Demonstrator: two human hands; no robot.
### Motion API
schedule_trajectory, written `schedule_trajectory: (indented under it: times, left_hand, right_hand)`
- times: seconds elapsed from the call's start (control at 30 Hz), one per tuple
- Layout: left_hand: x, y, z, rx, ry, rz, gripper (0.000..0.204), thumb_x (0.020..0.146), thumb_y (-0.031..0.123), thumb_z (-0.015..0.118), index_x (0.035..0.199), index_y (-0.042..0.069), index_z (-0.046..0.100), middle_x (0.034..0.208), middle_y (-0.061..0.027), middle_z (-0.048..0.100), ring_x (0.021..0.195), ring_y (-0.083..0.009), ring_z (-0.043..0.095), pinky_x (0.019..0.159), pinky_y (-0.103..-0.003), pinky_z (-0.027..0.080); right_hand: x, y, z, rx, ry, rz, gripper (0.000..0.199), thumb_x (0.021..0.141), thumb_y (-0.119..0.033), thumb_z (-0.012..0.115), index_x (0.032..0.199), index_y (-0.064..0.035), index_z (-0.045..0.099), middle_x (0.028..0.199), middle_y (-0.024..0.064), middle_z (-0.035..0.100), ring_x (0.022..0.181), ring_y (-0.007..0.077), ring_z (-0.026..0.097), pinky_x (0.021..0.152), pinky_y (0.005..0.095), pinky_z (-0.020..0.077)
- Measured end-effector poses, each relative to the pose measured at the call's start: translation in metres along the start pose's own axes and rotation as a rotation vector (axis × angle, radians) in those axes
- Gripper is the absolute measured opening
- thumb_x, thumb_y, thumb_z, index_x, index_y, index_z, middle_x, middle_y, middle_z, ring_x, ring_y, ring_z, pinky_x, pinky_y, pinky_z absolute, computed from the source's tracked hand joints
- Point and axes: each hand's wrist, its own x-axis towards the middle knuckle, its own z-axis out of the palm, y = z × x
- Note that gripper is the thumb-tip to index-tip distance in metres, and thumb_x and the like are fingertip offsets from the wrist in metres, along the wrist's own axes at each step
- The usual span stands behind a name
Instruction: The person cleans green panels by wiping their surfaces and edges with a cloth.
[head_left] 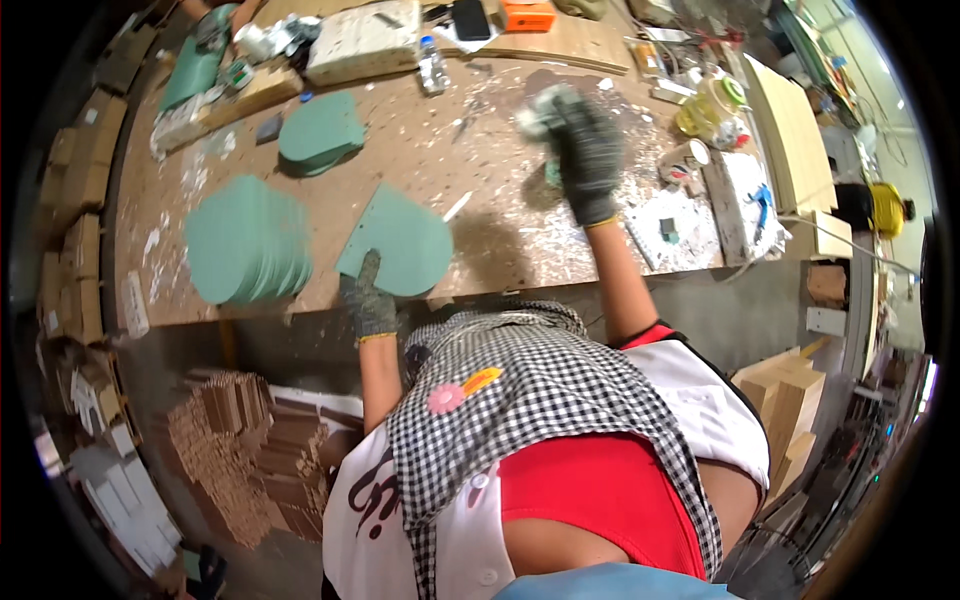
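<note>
My left hand [372,303], in a dark grey knitted glove, grips the lower left edge of a green panel [408,238] with a rounded side, its thumb lying on top. My right hand [590,160], gloved alike, is raised over the right part of the worktable and closed on a crumpled whitish cloth [547,112], which is blurred. To the left of the held panel, a fanned stack of similar green panels [245,240] lies on the table. Farther back sits a smaller pile of green panels [320,132]. A thin white stick [457,206] lies beside the held panel.
The brown worktable [480,130] is spotted with white residue. A bottle [432,66], phone [471,18] and orange box [527,15] stand at the back. A yellowish jar [712,105] and a cup [684,160] are at right. Another person's gloved hand [212,32] shows at far left.
</note>
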Motion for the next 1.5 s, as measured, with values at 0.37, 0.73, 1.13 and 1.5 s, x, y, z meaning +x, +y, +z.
schedule_trajectory:
  times: [0.37,0.73,1.13,1.5]
  left_hand:
    - [0.006,0.001,0.009,-0.090,-0.042,-0.048,0.039,0.088,0.005,0.071,0.124,-0.003,0.060,0.116,-0.0081,0.064,0.102,-0.0204,0.062,0.089,-0.035,0.052]
    - [-0.002,-0.024,0.021,0.341,-0.019,0.193,0.046,0.087,0.012,0.074,0.129,-0.002,0.060,0.117,-0.0095,0.066,0.099,-0.0180,0.063,0.084,-0.031,0.053]
    - [-0.031,0.020,0.034,0.766,-0.068,0.232,0.041,0.087,0.012,0.072,0.125,-0.001,0.062,0.115,-0.0105,0.068,0.097,-0.0182,0.065,0.088,-0.033,0.053]
    - [-0.026,0.021,0.028,1.058,-0.270,0.381,0.045,0.088,0.013,0.067,0.130,0.002,0.056,0.112,-0.0167,0.069,0.093,-0.0259,0.069,0.084,-0.037,0.055]
  right_hand:
    - [-0.005,0.041,-0.022,-0.421,-0.191,0.107,0.038,0.085,-0.033,0.075,0.114,-0.0110,0.066,0.112,0.0206,0.066,0.102,0.0381,0.063,0.087,0.0476,0.0510]
    - [-0.046,0.110,-0.021,-0.415,0.054,0.041,0.023,0.099,-0.030,0.063,0.110,-0.0098,0.058,0.077,0.0015,0.060,0.063,0.0170,0.060,0.064,0.0290,0.0573]
    - [-0.086,0.090,-0.026,1.581,0.508,1.316,0.029,0.097,-0.035,0.060,0.114,-0.0114,0.061,0.097,0.0063,0.067,0.075,0.0183,0.067,0.054,0.0287,0.0534]
    - [-0.021,0.031,-0.015,0.238,-0.008,0.326,0.037,0.085,-0.018,0.076,0.119,-0.0121,0.061,0.105,0.0113,0.065,0.094,0.0287,0.066,0.083,0.0393,0.0565]
